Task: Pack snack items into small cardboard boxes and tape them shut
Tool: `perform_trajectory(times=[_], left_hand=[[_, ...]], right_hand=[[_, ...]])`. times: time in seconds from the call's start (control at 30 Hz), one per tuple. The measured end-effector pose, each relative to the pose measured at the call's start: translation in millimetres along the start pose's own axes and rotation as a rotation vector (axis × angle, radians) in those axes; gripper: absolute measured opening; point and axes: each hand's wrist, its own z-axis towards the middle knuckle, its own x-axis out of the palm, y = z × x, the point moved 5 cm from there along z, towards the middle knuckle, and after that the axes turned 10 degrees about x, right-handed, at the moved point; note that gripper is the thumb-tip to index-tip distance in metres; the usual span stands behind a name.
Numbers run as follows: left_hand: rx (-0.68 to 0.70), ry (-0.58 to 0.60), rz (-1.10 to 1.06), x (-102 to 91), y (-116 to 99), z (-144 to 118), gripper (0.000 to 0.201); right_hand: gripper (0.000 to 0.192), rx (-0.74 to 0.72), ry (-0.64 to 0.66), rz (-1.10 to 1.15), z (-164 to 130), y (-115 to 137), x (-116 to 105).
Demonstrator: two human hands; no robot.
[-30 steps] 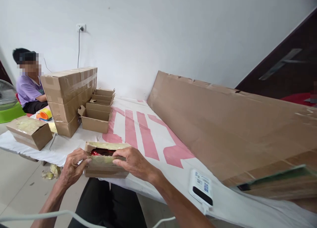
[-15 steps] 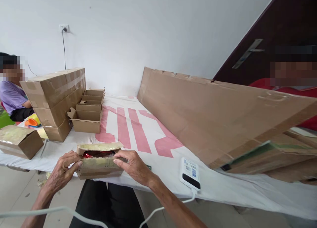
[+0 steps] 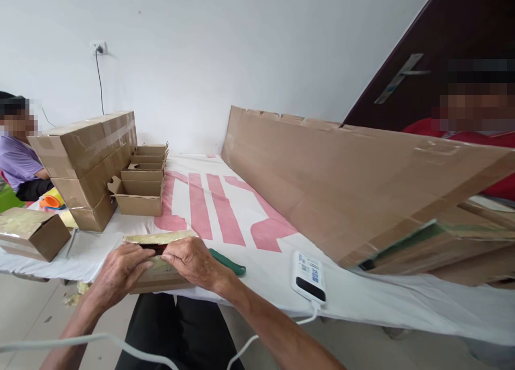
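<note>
The left hand and right hand curl their fingers tight around a small box at the table edge. The box could slip off onto the floor if the grip loosens.

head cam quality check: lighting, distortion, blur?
Head view: soft, even light, only faint shadows, no hard glare on the white wall. Wide-angle stretch at the edges bends the big cardboard sheet and the door. Both hands, left hand and right hand, on the small box are fairly sharp; faces are pixelated; the white cable is soft.
</note>
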Motion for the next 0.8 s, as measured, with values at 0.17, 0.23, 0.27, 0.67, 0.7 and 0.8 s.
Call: perform_trajectory(times=[0.17, 0.23, 0.27, 0.67, 0.7, 0.8], left_hand=[[0.155, -0.018, 0.123, 10.7, -8, 10, 0.029], [0.204, -0.031, 0.176, 12.9, -11, 13, 0.03], [0.227, -0.019, 0.2, 14.1, -13, 14, 0.032], [0.223, 0.091, 0.174, 14.7, -25, 19, 0.032], [0.205, 0.105, 0.174, 15.6, -24, 19, 0.031], [0.188, 0.149, 0.221, 19.9, -23, 20, 0.024]], right_hand=[[0.017, 0.03, -0.046, 0.106, -9, -10, -9], [0.021, 0.034, -0.065, 0.143, -14, -15, -12], [0.022, 0.022, -0.091, 0.136, -16, -17, -12], [0.028, -0.321, -0.295, -0.22, -26, -22, 9], [0.031, -0.331, -0.297, -0.214, -24, -22, 8], [0.033, -0.347, -0.311, -0.202, -21, -21, 6]])
